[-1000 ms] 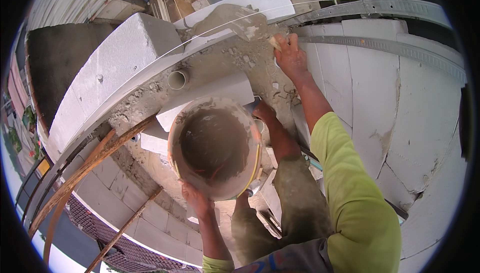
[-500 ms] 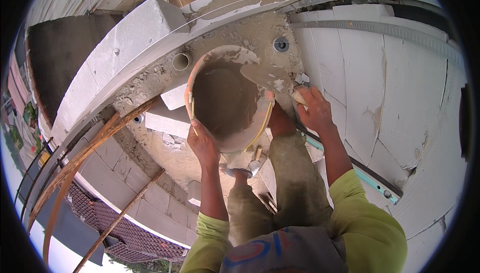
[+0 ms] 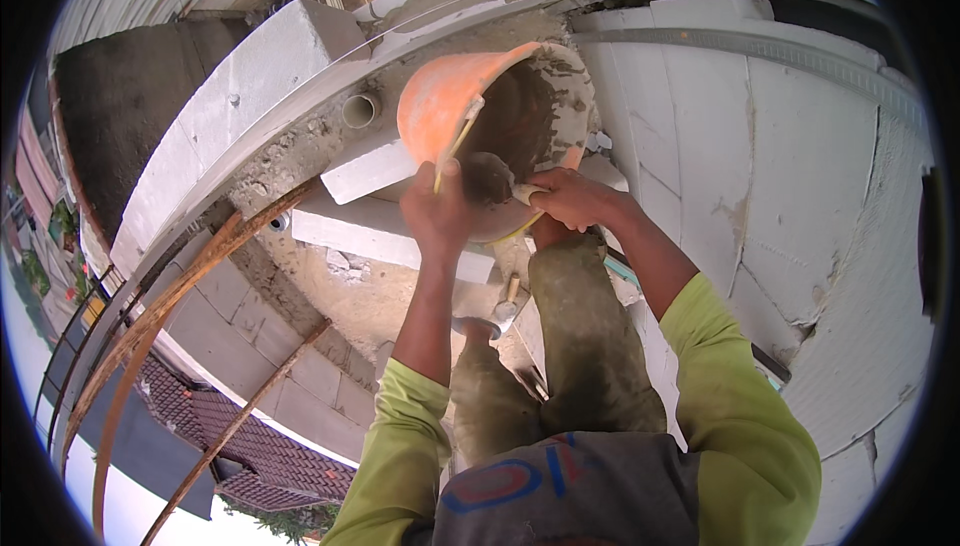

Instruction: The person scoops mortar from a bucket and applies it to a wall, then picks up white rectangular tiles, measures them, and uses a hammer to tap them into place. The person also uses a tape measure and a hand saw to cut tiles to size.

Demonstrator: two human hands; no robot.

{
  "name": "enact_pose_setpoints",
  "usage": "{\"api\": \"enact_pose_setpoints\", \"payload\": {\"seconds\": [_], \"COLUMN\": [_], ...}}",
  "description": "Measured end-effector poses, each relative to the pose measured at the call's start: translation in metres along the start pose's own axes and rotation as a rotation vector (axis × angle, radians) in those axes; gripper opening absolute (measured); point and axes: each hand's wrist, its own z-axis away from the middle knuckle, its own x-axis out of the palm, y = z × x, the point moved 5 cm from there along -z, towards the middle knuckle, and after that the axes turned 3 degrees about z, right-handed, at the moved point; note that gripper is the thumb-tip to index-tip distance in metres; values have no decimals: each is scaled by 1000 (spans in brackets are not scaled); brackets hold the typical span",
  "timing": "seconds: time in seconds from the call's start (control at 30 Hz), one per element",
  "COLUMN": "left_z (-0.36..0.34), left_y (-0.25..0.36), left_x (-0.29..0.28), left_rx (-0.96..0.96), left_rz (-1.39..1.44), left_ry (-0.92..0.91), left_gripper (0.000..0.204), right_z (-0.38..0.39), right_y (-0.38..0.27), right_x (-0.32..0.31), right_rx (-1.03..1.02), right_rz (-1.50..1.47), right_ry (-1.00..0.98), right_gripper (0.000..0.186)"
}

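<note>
An orange bucket (image 3: pixel 440 96) is tilted over to the right, its mouth turned toward my right hand. Wet grey mortar (image 3: pixel 515 111) coats the inside. My left hand (image 3: pixel 437 208) is closed on the bucket's rim and yellow handle at the near left side. In my right hand (image 3: pixel 575 198) is the handle of a trowel (image 3: pixel 490 178), whose blade reaches into the bucket and is partly hidden in the mortar and shadow.
White blocks (image 3: pixel 375 171) lie left of the bucket, beside an upright pipe end (image 3: pixel 360 110). A block wall (image 3: pixel 700 146) rises on the right, and a block row (image 3: pixel 230 96) curves along the left. Wooden poles (image 3: pixel 215 261) cross the lower left. A hammer (image 3: pixel 508 301) lies near my foot.
The bucket has tipped from upright over to the right, showing its orange side. My right hand has brought the trowel left, down into the bucket. My left hand has moved up and right with the rim.
</note>
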Motion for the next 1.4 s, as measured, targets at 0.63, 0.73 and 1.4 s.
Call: {"api": "enact_pose_setpoints", "payload": {"seconds": [0.63, 0.73, 1.4], "left_z": [2, 16, -5], "left_y": [-89, -91, -80], "left_x": [-59, -75, -40], "left_rx": [-381, -397, -358], "left_rz": [445, 436, 370], "left_ry": [170, 250, 104], "left_gripper": [59, 60, 57], "right_z": [-38, -85, -94], "right_y": [-26, -45, 28], "right_x": [-41, -75, -132], "right_rx": [-494, -654, -14], "right_rz": [-1646, -1882, -1048], "right_ry": [-9, 118, 771], "right_gripper": [63, 60, 45]}}
